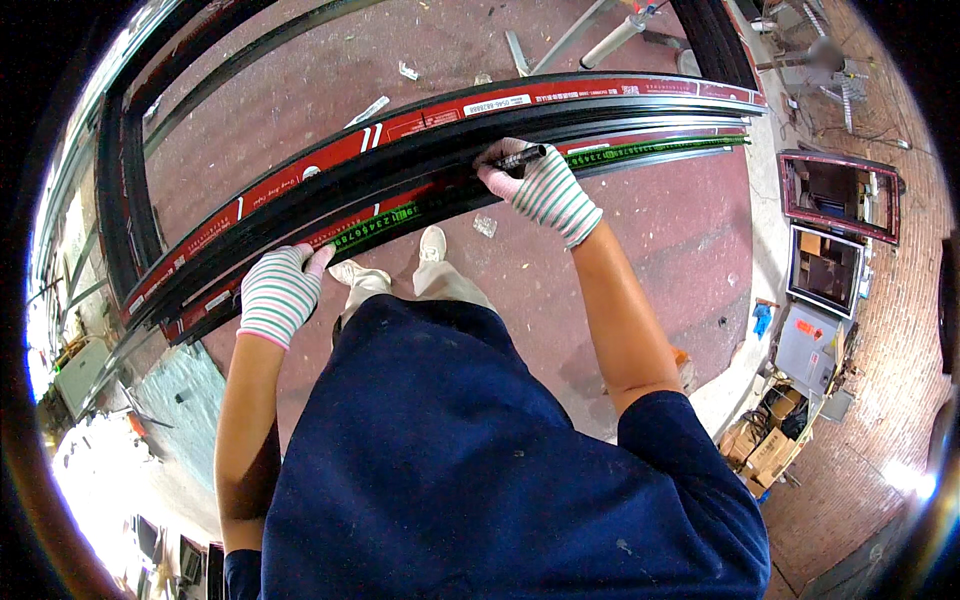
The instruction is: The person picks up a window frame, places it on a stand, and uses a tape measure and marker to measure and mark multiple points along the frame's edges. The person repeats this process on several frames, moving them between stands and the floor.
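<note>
My left hand (pixel 284 288), in a white glove with green and pink stripes, is closed at the near edge of a long dark profile (pixel 440 145) with red film strips. Its thumb is against the left visible end of a green tape measure blade (pixel 640 148), which runs along the profile to its right end. No tape case shows. My right hand (pixel 545 195), gloved alike, is closed round a black marker pen (pixel 522 157) just above the profile's near edge. The pen's tip is hidden by the fingers, so I cannot tell whether it touches.
More dark profiles (pixel 125 190) stand crosswise under the left end. A pale tube (pixel 610 45) lies beyond. My shoes (pixel 432 243) are on the reddish floor (pixel 660 260). At the right are framed panels (pixel 840 195), a grey box (pixel 808 345) and cardboard (pixel 770 458).
</note>
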`<state>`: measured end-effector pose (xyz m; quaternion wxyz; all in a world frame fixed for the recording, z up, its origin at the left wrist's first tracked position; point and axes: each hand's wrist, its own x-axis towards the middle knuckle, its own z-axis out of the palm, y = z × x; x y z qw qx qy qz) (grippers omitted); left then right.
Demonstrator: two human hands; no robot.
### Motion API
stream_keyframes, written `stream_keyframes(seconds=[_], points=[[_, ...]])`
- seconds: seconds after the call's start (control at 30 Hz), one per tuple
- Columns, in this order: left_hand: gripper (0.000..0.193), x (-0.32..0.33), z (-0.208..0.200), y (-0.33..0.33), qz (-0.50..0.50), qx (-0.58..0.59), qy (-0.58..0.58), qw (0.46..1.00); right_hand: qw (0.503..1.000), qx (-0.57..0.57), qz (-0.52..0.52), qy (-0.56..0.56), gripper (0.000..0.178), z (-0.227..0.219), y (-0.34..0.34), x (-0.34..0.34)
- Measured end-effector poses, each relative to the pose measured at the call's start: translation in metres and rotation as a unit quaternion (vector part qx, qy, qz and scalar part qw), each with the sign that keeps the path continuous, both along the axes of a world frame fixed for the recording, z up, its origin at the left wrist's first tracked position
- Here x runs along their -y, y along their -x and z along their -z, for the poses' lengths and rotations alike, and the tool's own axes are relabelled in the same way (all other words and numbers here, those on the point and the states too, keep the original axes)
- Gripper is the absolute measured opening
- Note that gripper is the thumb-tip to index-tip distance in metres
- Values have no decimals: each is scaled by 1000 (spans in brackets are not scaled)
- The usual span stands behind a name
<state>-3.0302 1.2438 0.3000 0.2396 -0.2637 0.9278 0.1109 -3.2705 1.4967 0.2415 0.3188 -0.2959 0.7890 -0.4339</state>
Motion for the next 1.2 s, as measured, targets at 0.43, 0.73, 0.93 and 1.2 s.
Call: stream_keyframes(seconds=[0.43, 0.73, 0.93, 1.2], points=[[51, -2, 1, 0, -10, -2, 11, 1000, 999, 3, 31, 22, 20, -1, -4, 3], [53, 0, 3, 0, -7, 9, 3, 1000, 1000, 4, 9, 8, 21, 0, -2, 0], [52, -1, 1, 0, -3, 9, -1, 1000, 999, -22, 15, 28, 21, 10, -2, -1], [50, -4, -4, 0, -1, -12, 2, 1000, 999, 37, 33, -1, 21, 2, -4, 1]])
